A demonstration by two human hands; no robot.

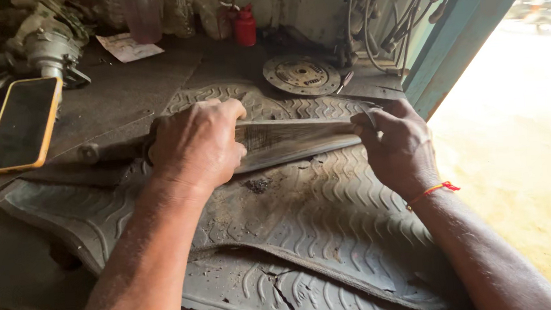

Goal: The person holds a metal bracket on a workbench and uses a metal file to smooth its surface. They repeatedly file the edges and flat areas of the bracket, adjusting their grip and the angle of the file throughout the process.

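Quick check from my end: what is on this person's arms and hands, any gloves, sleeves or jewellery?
No gloves and no sleeves in view: both forearms are bare down to the bottom edge of the picture. The left hand wears nothing that shows. The right hand has a thin red-orange thread tied around the wrist, its knotted end sticking out to the side. Both arms look dusty, with grime on the knuckles.

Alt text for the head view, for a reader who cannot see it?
Two bare hands hold a long flat metal file over a worn rubber tyre tread: left hand at its handle end, right hand pinching the tip of the file. A phone lies on the left.
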